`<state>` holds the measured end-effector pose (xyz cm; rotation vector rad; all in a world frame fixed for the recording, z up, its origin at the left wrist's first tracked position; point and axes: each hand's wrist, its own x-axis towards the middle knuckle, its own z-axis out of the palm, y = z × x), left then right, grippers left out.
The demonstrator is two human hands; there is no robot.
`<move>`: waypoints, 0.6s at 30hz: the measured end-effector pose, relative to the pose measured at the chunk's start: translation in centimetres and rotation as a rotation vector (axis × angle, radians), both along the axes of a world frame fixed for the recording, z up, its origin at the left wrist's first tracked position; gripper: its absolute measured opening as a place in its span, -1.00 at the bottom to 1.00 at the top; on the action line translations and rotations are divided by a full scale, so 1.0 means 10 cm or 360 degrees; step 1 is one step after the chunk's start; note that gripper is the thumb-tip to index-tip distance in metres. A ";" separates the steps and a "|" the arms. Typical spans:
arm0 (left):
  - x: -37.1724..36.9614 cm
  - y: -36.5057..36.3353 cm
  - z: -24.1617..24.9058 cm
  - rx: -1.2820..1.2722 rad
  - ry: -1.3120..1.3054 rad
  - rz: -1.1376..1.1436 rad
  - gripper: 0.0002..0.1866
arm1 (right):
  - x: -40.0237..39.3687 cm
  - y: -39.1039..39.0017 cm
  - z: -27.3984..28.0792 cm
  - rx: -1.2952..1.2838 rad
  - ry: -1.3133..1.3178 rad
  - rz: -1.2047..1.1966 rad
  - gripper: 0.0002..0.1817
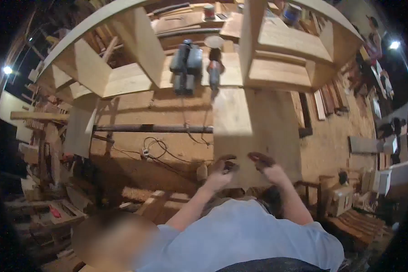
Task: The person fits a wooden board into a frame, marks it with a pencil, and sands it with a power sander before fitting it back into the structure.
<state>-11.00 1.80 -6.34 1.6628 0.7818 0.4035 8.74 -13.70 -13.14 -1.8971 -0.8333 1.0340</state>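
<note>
My left hand (225, 164) and my right hand (261, 162) are in front of my body, above a grey-brown board (276, 122). Both look dark, as if in gloves, and are slightly blurred. The left hand's fingers point right, with thumb and fingers apart. Fingers of the right hand stretch toward the upper left. A gap separates the hands, and I make out nothing held in either. Beyond them stands a pale wooden frame with compartments (145, 45). On its lower panel rest a dark grey power tool (186, 68) and an orange-and-grey grinder with a pale round disc (214, 68).
A looped black cable (161, 147) lies on the dusty floor left of the board. A dark bar (154, 128) runs across nearby. Planks (328, 99) lie at the right, and a blurred round shape (115, 240) covers the lower left. Cans and offcuts lie behind the frame.
</note>
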 end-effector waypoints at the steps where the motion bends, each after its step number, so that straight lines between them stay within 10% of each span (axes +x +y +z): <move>1: 0.04 0.09 0.12 -0.0035 0.0013 -0.0051 -0.74 | -0.11 0.26 0.20 0.0020 -0.0023 0.0044 -0.67; 4: 0.10 0.48 -0.04 -0.0070 -0.0572 0.0091 -0.73 | -0.55 1.13 0.94 0.0156 0.0388 0.0040 -0.70; 11: -0.11 1.59 0.35 0.0122 -0.0316 0.0017 -0.83 | -0.86 1.96 1.20 0.0311 0.0377 -0.0034 -0.44; 14: -0.05 2.57 1.12 0.1625 -0.1105 0.0717 -0.86 | -0.78 2.15 0.90 0.0508 0.0393 -0.0394 -0.37; 15: -0.14 2.94 1.40 0.2463 -0.0361 0.1050 -0.87 | -0.65 2.19 0.76 0.0474 0.0526 -0.0467 -0.36; 16: -0.12 3.32 1.95 0.2063 -0.1300 0.1042 -0.88 | -0.53 2.26 0.57 0.0455 0.0516 -0.0455 -0.36; 18: -0.02 4.15 2.48 0.2508 -0.1131 0.1268 -0.89 | -0.37 2.38 0.20 0.0194 0.0265 -0.0501 -0.36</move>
